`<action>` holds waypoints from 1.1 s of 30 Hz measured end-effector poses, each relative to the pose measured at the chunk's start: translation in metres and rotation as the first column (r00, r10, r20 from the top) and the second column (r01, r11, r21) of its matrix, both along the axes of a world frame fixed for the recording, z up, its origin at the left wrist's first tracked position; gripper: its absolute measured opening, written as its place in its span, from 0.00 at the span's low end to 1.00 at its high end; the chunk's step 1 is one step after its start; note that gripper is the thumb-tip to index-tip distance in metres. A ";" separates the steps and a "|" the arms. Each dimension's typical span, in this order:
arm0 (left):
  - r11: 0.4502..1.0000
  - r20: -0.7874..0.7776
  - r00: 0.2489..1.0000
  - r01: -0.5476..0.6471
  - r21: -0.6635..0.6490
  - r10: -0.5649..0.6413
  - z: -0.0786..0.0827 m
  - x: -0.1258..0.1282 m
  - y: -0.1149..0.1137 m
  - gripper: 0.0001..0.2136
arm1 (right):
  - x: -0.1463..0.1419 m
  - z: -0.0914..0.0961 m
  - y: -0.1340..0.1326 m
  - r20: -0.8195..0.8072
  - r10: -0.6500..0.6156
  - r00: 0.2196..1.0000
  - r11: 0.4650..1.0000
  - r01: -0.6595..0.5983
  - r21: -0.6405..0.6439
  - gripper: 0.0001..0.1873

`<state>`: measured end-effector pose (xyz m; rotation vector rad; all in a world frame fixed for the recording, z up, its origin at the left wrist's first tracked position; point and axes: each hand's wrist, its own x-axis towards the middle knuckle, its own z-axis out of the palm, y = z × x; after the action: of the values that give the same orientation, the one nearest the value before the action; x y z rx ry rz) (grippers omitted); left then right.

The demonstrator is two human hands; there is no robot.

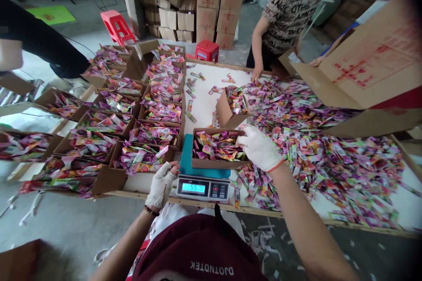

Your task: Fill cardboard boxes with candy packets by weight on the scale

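Observation:
A cardboard box of small candy packets rests on the blue-topped digital scale, whose lit display shows digits. My right hand, in a white glove, has its bent fingers over the box's right end; whatever they pinch is too small to name. At the scale's left side is my left hand, in a glove with bare fingertips, its fingers loosely apart and holding nothing. Behind the scale stands another packet-filled box with a raised flap.
Loose packets heap across the right of the white table. Several filled boxes crowd the left. A large carton tips toward the heap. Across the table a person's hand touches packets. A red stool stands behind.

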<state>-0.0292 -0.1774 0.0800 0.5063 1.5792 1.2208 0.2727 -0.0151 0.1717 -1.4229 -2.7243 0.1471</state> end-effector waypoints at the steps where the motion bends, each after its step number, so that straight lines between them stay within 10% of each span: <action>1: 1.000 -0.002 1.000 0.006 -0.003 -0.006 -0.001 0.000 -0.001 0.34 | 0.001 0.000 0.000 0.027 -0.002 1.000 1.000 0.002 -0.003 0.15; 8: 0.998 -0.014 0.998 0.066 -0.015 -0.066 -0.004 0.004 -0.001 0.33 | -0.007 -0.009 0.006 -0.101 -0.013 0.995 0.998 0.008 -0.058 0.11; 18: 0.997 -0.034 0.997 0.075 -0.022 -0.075 -0.013 0.000 -0.010 0.33 | 0.019 0.042 -0.015 -0.436 0.016 0.900 1.000 -0.009 0.018 0.10; 33: 0.998 -0.003 0.999 0.053 -0.037 -0.053 -0.012 0.004 -0.015 0.34 | 0.002 0.040 -0.022 -0.491 -0.005 0.871 0.999 -0.022 -0.049 0.10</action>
<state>-0.0257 -0.1925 0.0676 0.5243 1.5788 1.1495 0.2747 -0.0370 0.2114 -1.1800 -2.3173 0.5115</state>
